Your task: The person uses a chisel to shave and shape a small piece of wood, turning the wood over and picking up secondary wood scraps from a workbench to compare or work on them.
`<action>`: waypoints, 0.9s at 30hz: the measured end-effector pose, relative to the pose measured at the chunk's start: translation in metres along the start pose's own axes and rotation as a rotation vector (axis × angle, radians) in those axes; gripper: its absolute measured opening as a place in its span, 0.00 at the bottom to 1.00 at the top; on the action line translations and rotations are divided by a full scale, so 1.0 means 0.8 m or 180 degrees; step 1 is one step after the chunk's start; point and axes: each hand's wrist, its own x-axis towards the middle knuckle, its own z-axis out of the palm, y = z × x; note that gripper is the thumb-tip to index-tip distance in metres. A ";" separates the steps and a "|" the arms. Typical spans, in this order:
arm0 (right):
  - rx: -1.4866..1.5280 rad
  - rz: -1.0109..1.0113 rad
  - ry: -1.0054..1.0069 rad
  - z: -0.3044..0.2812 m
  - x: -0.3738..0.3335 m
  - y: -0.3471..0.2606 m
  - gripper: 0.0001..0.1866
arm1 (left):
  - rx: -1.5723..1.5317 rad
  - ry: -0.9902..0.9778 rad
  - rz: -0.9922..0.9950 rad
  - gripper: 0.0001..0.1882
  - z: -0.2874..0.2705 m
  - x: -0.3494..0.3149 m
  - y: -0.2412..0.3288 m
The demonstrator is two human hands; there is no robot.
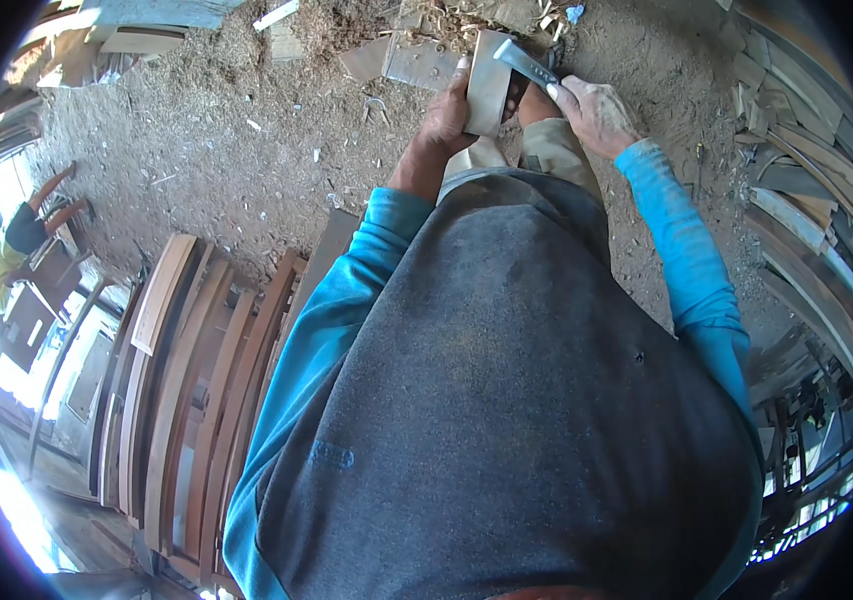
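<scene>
While left hand (443, 122) grips the pale wood block (487, 85) over littered ground (216, 140), right hand (594, 110) is closed round a flat metal tool (526, 63) by its edge; looks mid-work, block in one piece, can't tell what's left

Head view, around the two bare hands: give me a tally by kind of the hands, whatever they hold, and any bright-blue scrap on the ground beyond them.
Bare hands, left hand and right hand: 2
Pale rectangular wooden block, held: 1
Flat grey hand tool, held: 1
Small bright-blue scrap: 1
Total: 5
</scene>
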 end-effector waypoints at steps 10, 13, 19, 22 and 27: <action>0.0051 0.0006 -0.0203 0.014 -0.010 -0.001 0.23 | -0.0004 -0.0008 0.0004 0.36 -0.004 0.002 -0.003; 0.0494 0.0088 0.0123 0.017 0.009 0.004 0.20 | 0.0076 -0.0020 0.0054 0.36 -0.006 0.003 -0.004; 0.0045 -0.0013 -0.0219 0.014 -0.014 -0.015 0.22 | 0.0145 -0.0041 0.0071 0.38 -0.004 -0.001 -0.002; 0.0218 0.0072 0.0467 0.012 0.014 -0.011 0.21 | 0.0235 -0.0192 0.0203 0.40 -0.007 0.005 -0.005; 0.0019 -0.0155 0.0010 0.025 -0.010 -0.016 0.20 | 0.0160 -0.0214 0.0099 0.39 -0.017 0.007 -0.009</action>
